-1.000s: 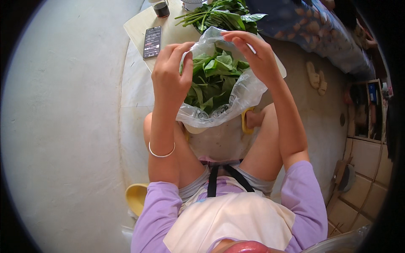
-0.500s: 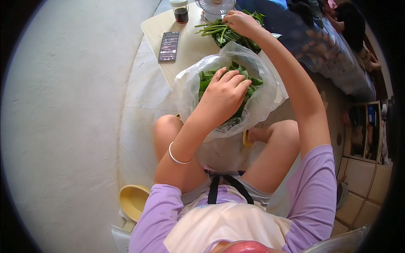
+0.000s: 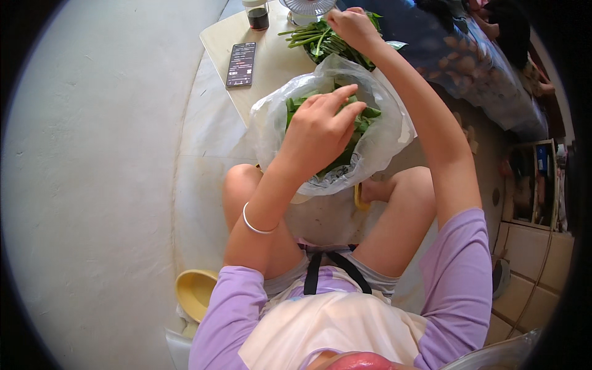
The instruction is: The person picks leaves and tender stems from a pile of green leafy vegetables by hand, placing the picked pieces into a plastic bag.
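Observation:
A clear plastic bag [image 3: 385, 148] stands wide at the mouth near my knees, with loose green leaves [image 3: 364, 126] inside. My left hand [image 3: 320, 126] hovers over these leaves, fingers stretched and apart, holding nothing that I can see. Beyond the bag, a heap of leafy greens with long stems [image 3: 314, 38] lies on the table, stem ends toward the left. My right hand [image 3: 354, 31] is above that heap, its fingers curled in. Whatever it may hold is hidden by the hand.
On the pale table [image 3: 219, 37] are a phone [image 3: 241, 64] with a lit screen, a jar of dark liquid [image 3: 258, 17] and a small fan [image 3: 308, 6]. Blue patterned cloth [image 3: 456, 68] borders it at right. A yellow basin [image 3: 194, 295] sits on the floor at lower left.
My left hand has lifted off the leaves and spread its fingers. My right hand has risen slightly from the stem heap, and its fingers are drawn in more.

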{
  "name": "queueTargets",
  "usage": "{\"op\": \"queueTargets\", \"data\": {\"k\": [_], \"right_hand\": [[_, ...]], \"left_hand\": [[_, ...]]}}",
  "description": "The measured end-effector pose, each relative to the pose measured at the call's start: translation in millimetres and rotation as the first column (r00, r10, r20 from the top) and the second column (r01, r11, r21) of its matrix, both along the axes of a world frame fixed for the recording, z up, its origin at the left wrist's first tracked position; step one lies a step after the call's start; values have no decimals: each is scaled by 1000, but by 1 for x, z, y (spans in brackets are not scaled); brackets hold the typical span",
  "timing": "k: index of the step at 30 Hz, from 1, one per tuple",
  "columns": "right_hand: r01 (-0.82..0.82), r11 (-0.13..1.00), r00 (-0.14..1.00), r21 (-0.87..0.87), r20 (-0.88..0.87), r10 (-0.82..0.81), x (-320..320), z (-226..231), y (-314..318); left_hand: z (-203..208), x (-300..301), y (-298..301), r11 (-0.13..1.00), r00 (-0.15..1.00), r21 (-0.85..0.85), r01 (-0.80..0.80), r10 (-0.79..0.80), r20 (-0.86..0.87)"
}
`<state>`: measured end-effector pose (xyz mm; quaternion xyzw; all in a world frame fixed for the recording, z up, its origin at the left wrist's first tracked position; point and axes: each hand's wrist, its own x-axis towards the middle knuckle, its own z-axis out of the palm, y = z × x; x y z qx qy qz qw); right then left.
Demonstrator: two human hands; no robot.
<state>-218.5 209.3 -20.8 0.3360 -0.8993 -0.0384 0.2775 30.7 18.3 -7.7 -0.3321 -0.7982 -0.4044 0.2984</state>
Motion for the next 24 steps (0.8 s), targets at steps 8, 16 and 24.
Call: {"op": "queueTargets", "data": {"k": [8, 16, 24], "right_hand": [[-88, 614, 973, -784, 65, 223, 126, 84, 16], [-189, 829, 812, -526, 391, 434, 241, 90, 39], [-148, 845, 765, -514, 482, 428, 236, 82, 49]], "left_hand": [[16, -1, -22, 731, 698, 682, 17, -498, 515], [19, -8, -55, 497, -94, 867, 21, -863, 497], [12, -6, -42, 647, -202, 753, 119, -727, 656]]}}
